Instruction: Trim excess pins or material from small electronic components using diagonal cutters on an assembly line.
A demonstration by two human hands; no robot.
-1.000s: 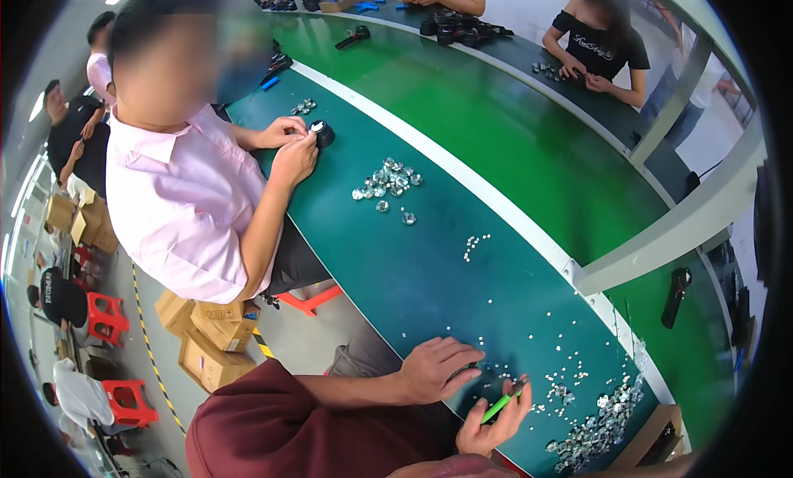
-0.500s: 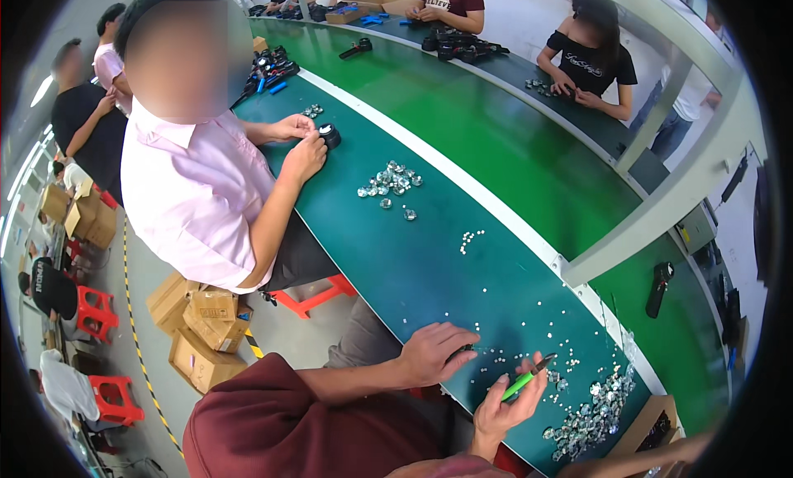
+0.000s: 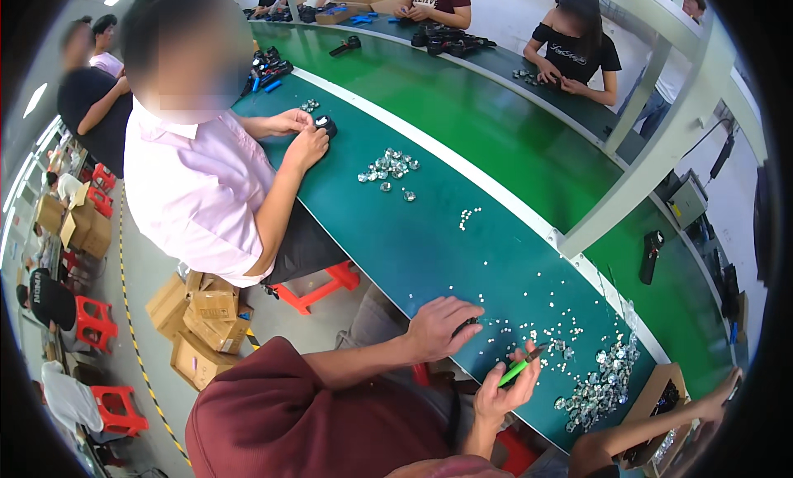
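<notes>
1. A dark teal, flat work table (image 3: pixel 512 251) runs diagonally beneath and beyond both hands.
2. An open-topped brown cardboard box (image 3: pixel 647 393) stands to the right of the right hand, well apart from it, past the heap described next. Black items (image 3: pixel 666 401) lie inside, with something clear and shiny nearer the wearer; their exact kind cannot be told. A co-worker's bare forearm (image 3: pixel 652 426) crosses over the box.
3. A loose heap of clear, glassy, faceted pieces (image 3: pixel 603 380) lies on the table to the right of the right hand, the nearer of the two hands.
4. The left hand (image 3: pixel 443 324) has its fingers bent and half closed around a dark piece; the right hand (image 3: pixel 505 387), nearer the wearer, curls its fingers around a tool.
5. That slim tool with a bright green handle and dark pointed tip (image 3: pixel 515 371) slants across the right hand's fingers. Its long axis points ahead and rightward, away from the left hand.
6. The small black, rounded piece (image 3: pixel 467 324) lies ahead and left of the right hand, mostly hidden by the left fingers.
7. Tiny white square bits (image 3: pixel 551 294) are scattered between the hands, ahead and to the right.
</notes>
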